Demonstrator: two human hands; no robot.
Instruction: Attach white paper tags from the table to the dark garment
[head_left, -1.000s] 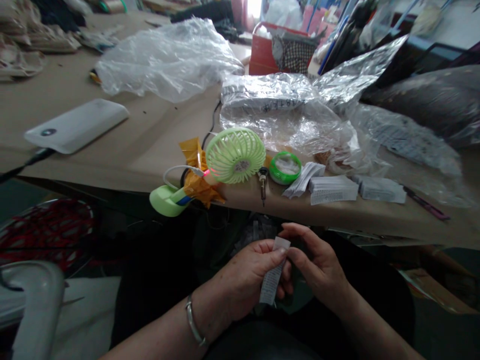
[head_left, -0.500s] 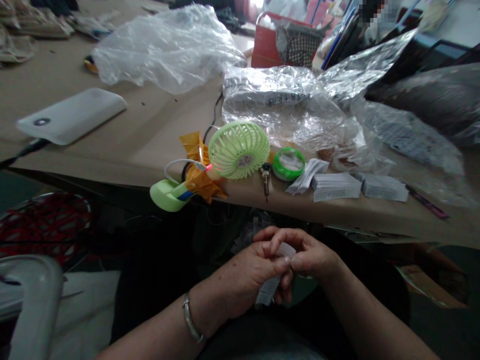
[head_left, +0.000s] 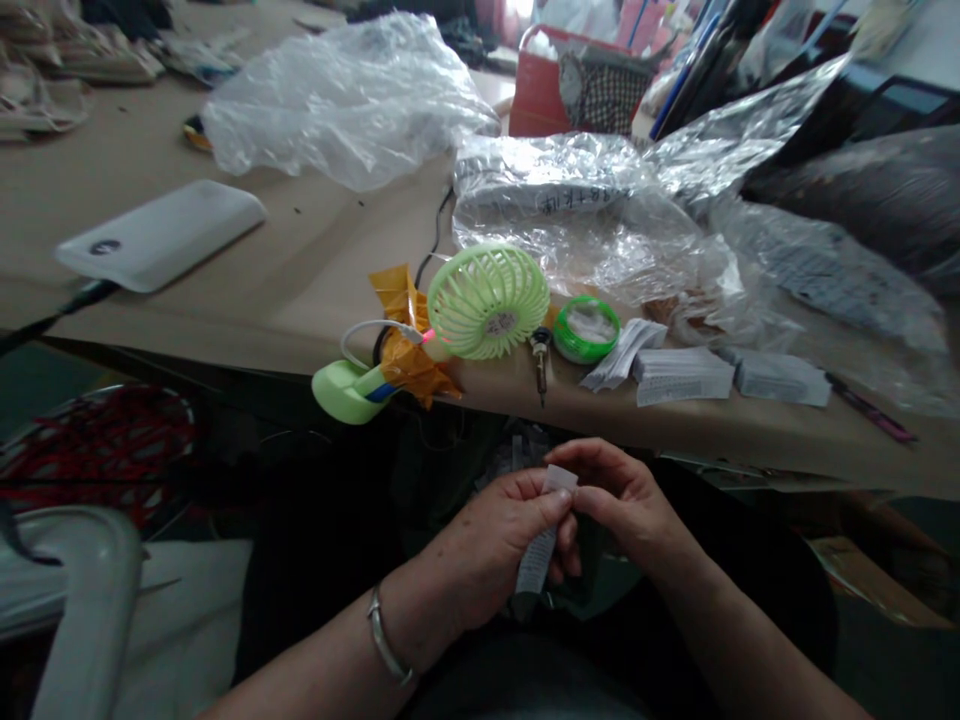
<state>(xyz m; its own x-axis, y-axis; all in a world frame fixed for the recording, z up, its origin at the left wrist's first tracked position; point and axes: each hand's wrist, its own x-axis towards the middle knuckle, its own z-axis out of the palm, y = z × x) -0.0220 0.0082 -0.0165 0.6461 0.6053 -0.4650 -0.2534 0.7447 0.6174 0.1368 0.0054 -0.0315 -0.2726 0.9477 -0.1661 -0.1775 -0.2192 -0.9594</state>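
Over my lap, my left hand [head_left: 499,530] is closed on a white printed label [head_left: 536,565], thumb on top. One end of the label sticks up above the thumb and the printed end hangs below the fingers. My right hand [head_left: 630,505] meets it from the right, its thumb and fingertips pinched at the label's upper edge by the left thumb. Whether anything else is in the right fingertips is hidden. On the table edge ahead lie a fanned bunch of labels [head_left: 624,355] and two label stacks [head_left: 684,376], [head_left: 781,376].
A green clip fan [head_left: 487,300] is fixed to the table edge with orange tape [head_left: 416,365]. Beside it are a small screwdriver-like tool [head_left: 540,365] and a green round container [head_left: 586,330]. Clear plastic bags [head_left: 345,100], a white power bank [head_left: 161,235] and a thin purple tool [head_left: 874,410] lie around.
My right fingers have lifted and opened slightly away from the left hand, uncovering the label's upper end. The whole view has shifted a little, so the table things appear farther right.
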